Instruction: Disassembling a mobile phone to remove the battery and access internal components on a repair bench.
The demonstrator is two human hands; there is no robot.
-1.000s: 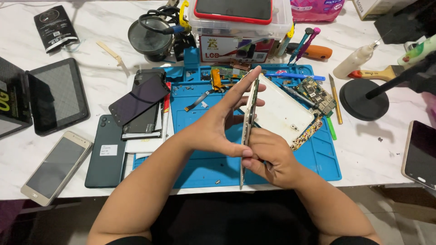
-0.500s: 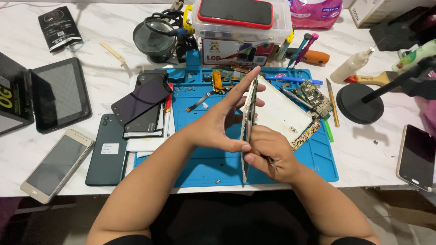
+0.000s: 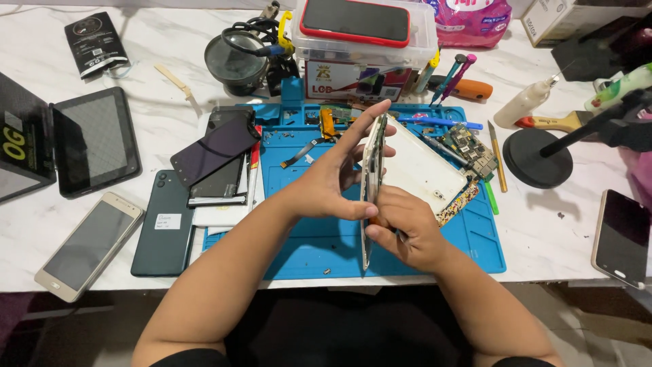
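Both forearms come in from the near edge & meet over the blue work mat. Left hand is flat w/ fingers straight, pointing away & up, palm pressed against the left face of a phone body that stands on its long edge, thumb along its lower part. Right hand is curled, fingers closed on the phone body's lower right side, so it's gripped betw. the two hands, low end just above the mat. Just right of the right hand a white back panel lies flat on the mat, w/ a green circuit board beyond it. Left of the left hand: a dark screen panel tilted over other parts, then a dark green phone face down w/ a small white label, then a gold phone nearer the bench edge. Far left of the hands sits a black tablet; beyond it a black sachet-type packet w/ white print. Ahead of the fingertips: a clear plastic box w/ a white & red label on the front, a red-cased phone on its lid. Beyond that, a pink packet. Far right of the hands: a white squeeze bottle, a black round stand base, another phone
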